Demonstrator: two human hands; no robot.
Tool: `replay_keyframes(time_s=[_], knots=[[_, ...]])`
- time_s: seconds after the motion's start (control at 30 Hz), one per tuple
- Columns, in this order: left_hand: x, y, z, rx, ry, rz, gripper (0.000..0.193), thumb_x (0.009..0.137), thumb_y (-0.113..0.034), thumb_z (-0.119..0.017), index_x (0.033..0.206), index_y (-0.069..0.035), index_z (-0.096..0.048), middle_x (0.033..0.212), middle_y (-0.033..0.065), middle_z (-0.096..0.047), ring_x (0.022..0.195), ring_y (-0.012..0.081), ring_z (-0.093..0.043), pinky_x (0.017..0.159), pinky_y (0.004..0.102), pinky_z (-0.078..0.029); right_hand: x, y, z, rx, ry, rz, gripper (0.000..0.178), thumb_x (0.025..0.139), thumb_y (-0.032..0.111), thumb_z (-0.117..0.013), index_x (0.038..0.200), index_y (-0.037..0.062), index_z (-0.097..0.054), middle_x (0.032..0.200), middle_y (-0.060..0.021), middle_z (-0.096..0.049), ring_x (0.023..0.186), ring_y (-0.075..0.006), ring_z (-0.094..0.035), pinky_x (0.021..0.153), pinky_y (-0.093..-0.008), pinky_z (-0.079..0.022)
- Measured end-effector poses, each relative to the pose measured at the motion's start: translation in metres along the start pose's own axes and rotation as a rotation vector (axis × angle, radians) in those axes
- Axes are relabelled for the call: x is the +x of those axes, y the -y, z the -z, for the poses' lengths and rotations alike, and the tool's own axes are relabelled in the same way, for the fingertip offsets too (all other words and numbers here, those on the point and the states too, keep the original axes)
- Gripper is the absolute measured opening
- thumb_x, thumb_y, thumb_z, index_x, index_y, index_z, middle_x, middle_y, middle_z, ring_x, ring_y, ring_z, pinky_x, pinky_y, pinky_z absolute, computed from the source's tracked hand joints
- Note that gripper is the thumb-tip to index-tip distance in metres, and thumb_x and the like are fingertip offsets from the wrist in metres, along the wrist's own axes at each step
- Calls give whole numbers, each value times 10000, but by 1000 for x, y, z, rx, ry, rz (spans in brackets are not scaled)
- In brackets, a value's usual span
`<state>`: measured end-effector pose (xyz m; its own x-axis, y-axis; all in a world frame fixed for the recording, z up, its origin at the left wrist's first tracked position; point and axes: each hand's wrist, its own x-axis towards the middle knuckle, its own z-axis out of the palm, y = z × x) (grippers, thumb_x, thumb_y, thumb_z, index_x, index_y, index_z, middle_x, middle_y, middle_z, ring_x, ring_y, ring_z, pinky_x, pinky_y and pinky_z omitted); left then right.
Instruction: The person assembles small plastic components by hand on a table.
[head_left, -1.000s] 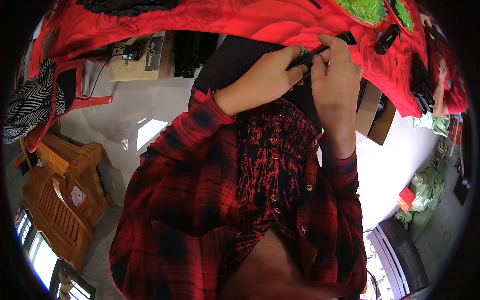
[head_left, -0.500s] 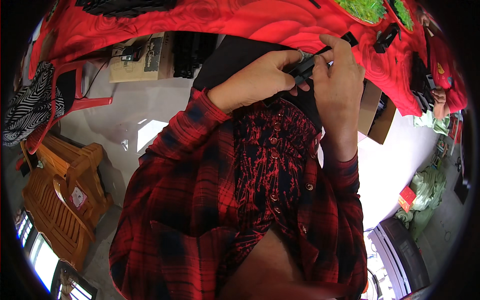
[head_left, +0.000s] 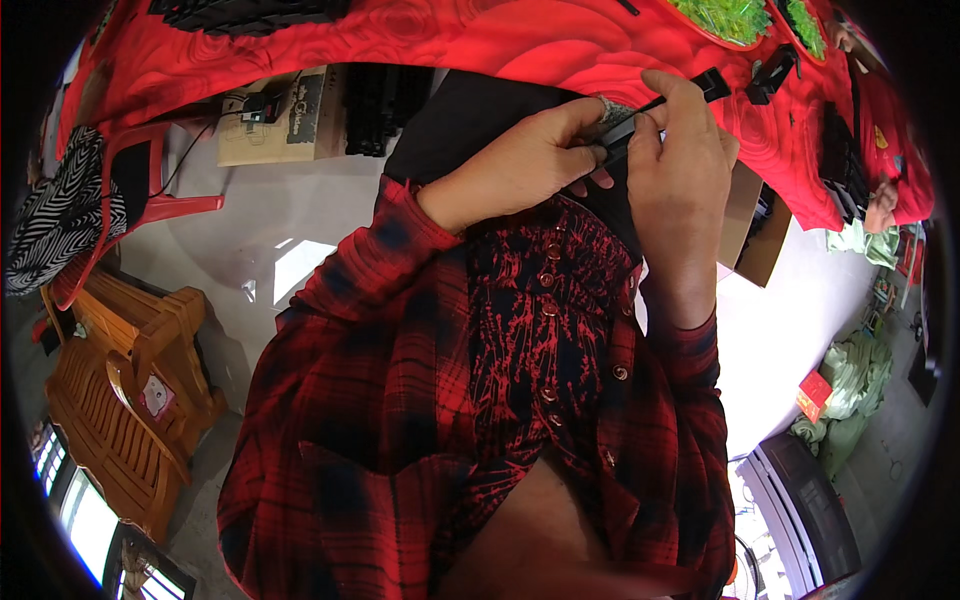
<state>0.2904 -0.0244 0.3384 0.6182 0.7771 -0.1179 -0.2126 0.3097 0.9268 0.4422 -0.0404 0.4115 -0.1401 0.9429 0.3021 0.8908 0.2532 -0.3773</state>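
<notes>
My left hand point(head_left: 520, 160) pinches the near end of a long, narrow black plastic piece point(head_left: 618, 135) between thumb and fingers. My right hand point(head_left: 682, 160) grips the same piece farther along, its index finger stretched over the top. The far end of the piece sticks out past my right fingers, toward the red table. Both hands hold it above my lap, close to the table's front edge. Its exact kind cannot be made out, and my fingers hide much of its middle.
A red cloth covers the table point(head_left: 450, 35) ahead. On it are a black stack of parts point(head_left: 250, 12), a small black part point(head_left: 772, 75) and a tray of green pieces point(head_left: 725, 18). Cardboard boxes point(head_left: 280, 125) stand beneath. A red chair point(head_left: 160, 185) is left; another person's hand point(head_left: 882, 205) shows far right.
The black piece has shifted slightly and its far end now reaches a little farther right. My left thumb and fingers have moved slightly on it; both hands keep holding it.
</notes>
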Motion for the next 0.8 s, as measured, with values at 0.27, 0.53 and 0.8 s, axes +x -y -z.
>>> replay_keyframes(time_s=[0.27,0.53,0.8], knots=[[-3,-7,-2,45,-79,86,265,962,-17,-525,1216,29,-585,1013,32,-650,911,97,-620,822,254,-502,-3,1,3,16,20,-32,300,911,53,-569,1211,39,-574,1052,-109,-655,910,-272,-622,933,-409,-361],[-4,-11,-7,-13,-151,55,215,963,-57,-536,1137,25,-634,917,32,-669,792,90,-606,725,244,-495,0,4,3,8,3,-22,291,911,60,-582,1201,40,-577,1057,-115,-649,919,-270,-621,931,-412,-364],[-4,-7,-7,-13,-173,10,212,961,-53,-538,1125,33,-642,916,35,-668,789,90,-605,732,250,-500,5,6,4,-80,5,32,235,904,63,-594,1140,51,-591,1043,-115,-643,957,-288,-606,908,-430,-369]])
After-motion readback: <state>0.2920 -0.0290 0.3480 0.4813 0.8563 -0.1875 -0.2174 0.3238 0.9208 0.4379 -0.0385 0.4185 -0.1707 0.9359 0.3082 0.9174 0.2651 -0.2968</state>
